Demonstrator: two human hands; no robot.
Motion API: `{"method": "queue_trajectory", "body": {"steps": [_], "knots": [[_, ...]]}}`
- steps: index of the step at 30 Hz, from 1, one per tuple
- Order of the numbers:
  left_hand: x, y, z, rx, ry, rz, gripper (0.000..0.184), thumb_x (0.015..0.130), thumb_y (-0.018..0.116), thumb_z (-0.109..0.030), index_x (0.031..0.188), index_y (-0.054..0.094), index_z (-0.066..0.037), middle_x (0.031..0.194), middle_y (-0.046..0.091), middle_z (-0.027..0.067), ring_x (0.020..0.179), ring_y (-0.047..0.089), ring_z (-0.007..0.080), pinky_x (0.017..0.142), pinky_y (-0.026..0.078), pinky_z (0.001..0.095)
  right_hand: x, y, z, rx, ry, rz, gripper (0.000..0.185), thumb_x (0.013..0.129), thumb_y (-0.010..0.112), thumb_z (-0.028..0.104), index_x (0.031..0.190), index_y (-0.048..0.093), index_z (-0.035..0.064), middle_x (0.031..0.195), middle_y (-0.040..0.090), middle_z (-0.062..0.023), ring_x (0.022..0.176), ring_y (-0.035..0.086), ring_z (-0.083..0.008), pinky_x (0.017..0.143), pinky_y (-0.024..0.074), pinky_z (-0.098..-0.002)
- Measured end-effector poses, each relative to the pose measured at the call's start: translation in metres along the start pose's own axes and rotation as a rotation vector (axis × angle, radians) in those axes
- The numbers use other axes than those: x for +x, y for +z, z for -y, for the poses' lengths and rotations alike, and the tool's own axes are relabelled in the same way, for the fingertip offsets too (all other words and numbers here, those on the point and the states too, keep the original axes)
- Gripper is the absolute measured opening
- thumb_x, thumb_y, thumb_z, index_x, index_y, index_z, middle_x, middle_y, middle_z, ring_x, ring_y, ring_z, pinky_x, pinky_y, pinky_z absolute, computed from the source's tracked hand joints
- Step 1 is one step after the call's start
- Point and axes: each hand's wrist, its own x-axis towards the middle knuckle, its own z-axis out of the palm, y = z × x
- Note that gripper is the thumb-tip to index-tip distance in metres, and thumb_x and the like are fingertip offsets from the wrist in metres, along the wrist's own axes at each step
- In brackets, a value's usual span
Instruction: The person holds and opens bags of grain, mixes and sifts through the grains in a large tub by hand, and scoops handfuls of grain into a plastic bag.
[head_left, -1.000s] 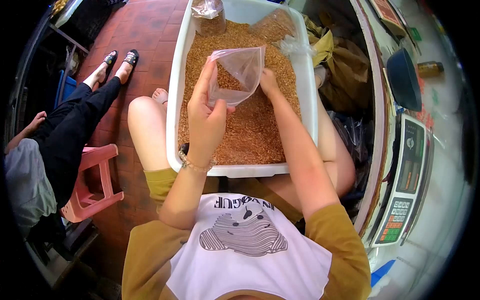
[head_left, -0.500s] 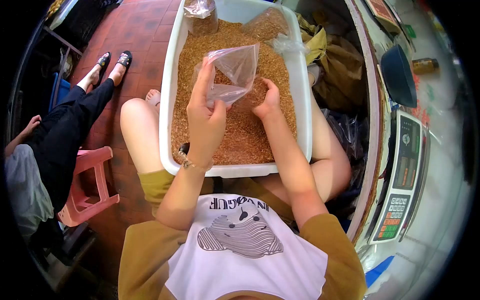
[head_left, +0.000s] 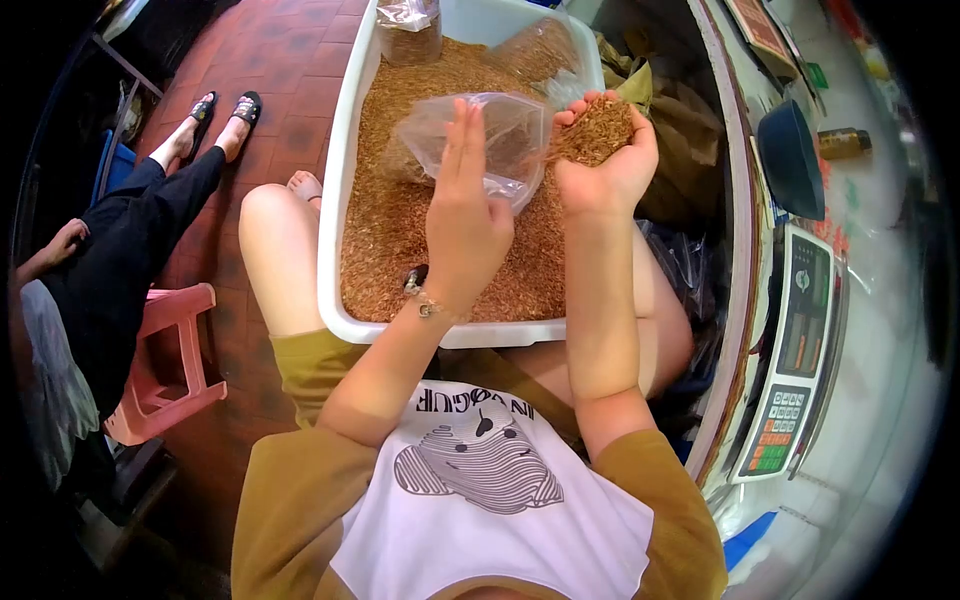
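Note:
My left hand (head_left: 466, 225) holds a clear plastic bag (head_left: 517, 125) by its rim, thumb on the near side, with the bag's mouth spread open. Some brown material shows through the plastic. Close by on the right, my cupped right hand (head_left: 606, 188) carries a heaped handful of dry brown flakes (head_left: 598, 132) beside the bag's mouth. Beneath both hands, more loose brown flakes (head_left: 385, 240) fill a white plastic tub (head_left: 500, 336) resting across my lap. What exactly the flakes are, I cannot tell.
Two filled clear bags, one upright (head_left: 410, 42) and one lying (head_left: 540, 50), sit at the tub's far end. Right of it are a brown sack (head_left: 690, 145), a digital scale (head_left: 785, 370) and a dark bowl (head_left: 790, 160). At left are a pink stool (head_left: 175, 370) and another person's legs (head_left: 150, 230).
My right hand has come up from the loose flakes with a handful and moved right, turning palm up. My left hand has shifted right with the bag.

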Motion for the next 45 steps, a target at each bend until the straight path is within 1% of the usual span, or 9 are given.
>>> {"method": "queue_trajectory", "body": {"steps": [2, 17, 23, 29, 32, 35, 37, 41, 45], "knots": [[-0.001, 0.003, 0.001, -0.019, 0.005, -0.003, 0.085, 0.072, 0.045, 0.016, 0.152, 0.027, -0.004, 0.158, 0.027, 0.0147, 0.14, 0.037, 0.0323, 0.064, 0.051, 0.024, -0.001, 0.005, -0.002, -0.02, -0.025, 0.057, 0.022, 0.09, 0.048, 0.024, 0.091, 0.058, 0.004, 0.088, 0.059, -0.0105, 0.079, 0.054, -0.0252, 0.075, 0.0461, -0.0388], [-0.005, 0.001, 0.009, -0.101, 0.019, -0.013, 0.086, 0.072, 0.045, 0.018, 0.153, 0.026, -0.005, 0.158, 0.03, 0.0149, 0.135, 0.045, 0.0225, 0.066, 0.049, 0.0204, -0.017, 0.005, -0.02, -0.689, -0.261, 0.51, 0.02, 0.091, 0.052, 0.008, 0.083, 0.066, -0.0027, 0.085, 0.067, -0.0074, 0.083, 0.061, -0.0126, 0.082, 0.0473, -0.0265], [-0.001, -0.005, 0.014, -0.166, -0.002, -0.041, 0.084, 0.073, 0.045, 0.018, 0.152, 0.028, -0.005, 0.157, 0.031, 0.0166, 0.137, 0.043, 0.023, 0.07, 0.05, 0.0203, -0.004, -0.034, -0.012, -0.583, -0.374, 0.341, 0.021, 0.095, 0.049, 0.01, 0.087, 0.064, -0.002, 0.086, 0.067, -0.0093, 0.083, 0.063, -0.0163, 0.081, 0.0503, -0.0288], [0.001, -0.012, 0.013, -0.275, -0.04, -0.04, 0.082, 0.075, 0.043, 0.019, 0.152, 0.028, -0.004, 0.159, 0.025, 0.0159, 0.143, 0.031, 0.0269, 0.073, 0.049, 0.0177, 0.06, -0.14, -0.033, -0.576, -0.304, -0.26, 0.028, 0.097, 0.043, 0.015, 0.091, 0.065, -0.0003, 0.09, 0.067, -0.0118, 0.086, 0.064, -0.021, 0.082, 0.0507, -0.0328], [0.001, -0.013, 0.018, -0.276, -0.018, -0.054, 0.081, 0.076, 0.042, 0.019, 0.152, 0.028, -0.004, 0.159, 0.025, 0.0152, 0.144, 0.03, 0.0277, 0.073, 0.049, 0.0169, 0.108, -0.243, -0.078, -1.399, -0.145, 0.003, 0.033, 0.098, 0.041, 0.02, 0.102, 0.066, -0.001, 0.105, 0.068, -0.0176, 0.102, 0.062, -0.0311, 0.091, 0.0469, -0.0426], [0.002, -0.012, 0.019, -0.286, 0.001, -0.052, 0.08, 0.076, 0.041, 0.019, 0.152, 0.028, -0.004, 0.159, 0.025, 0.0151, 0.144, 0.029, 0.0283, 0.075, 0.05, 0.0171, 0.06, -0.205, -0.122, -1.723, -0.067, 0.157, 0.039, 0.099, 0.036, 0.03, 0.12, 0.062, 0.0094, 0.114, 0.064, -0.0204, 0.113, 0.057, -0.0416, 0.099, 0.042, -0.046], [0.002, -0.013, 0.017, -0.306, -0.034, -0.049, 0.079, 0.077, 0.042, 0.019, 0.151, 0.029, -0.004, 0.159, 0.025, 0.0152, 0.144, 0.03, 0.0282, 0.075, 0.05, 0.0174, 0.055, -0.198, -0.126, -1.439, 0.034, 0.405, 0.042, 0.1, 0.035, 0.029, 0.123, 0.062, 0.0066, 0.117, 0.066, -0.0145, 0.116, 0.059, -0.0319, 0.1, 0.0428, -0.0415], [0.002, -0.008, 0.025, -0.295, -0.003, -0.066, 0.078, 0.077, 0.043, 0.019, 0.151, 0.03, -0.003, 0.159, 0.026, 0.0153, 0.143, 0.031, 0.0277, 0.075, 0.05, 0.0183, 0.009, -0.128, -0.09, -0.828, 0.533, 0.172, 0.041, 0.099, 0.037, 0.028, 0.121, 0.063, 0.0052, 0.12, 0.066, -0.0081, 0.114, 0.06, -0.0212, 0.1, 0.0441, -0.0354], [0.002, -0.012, 0.019, -0.288, -0.047, -0.11, 0.075, 0.075, 0.044, 0.012, 0.149, 0.034, 0.0, 0.153, 0.036, 0.0198, 0.139, 0.04, 0.0265, 0.078, 0.053, 0.0232, 0.006, -0.126, -0.098, -0.589, 0.579, 0.057, 0.04, 0.097, 0.039, 0.027, 0.119, 0.065, 0.0061, 0.115, 0.068, -0.0085, 0.107, 0.063, -0.0218, 0.094, 0.0482, -0.0363]]}}
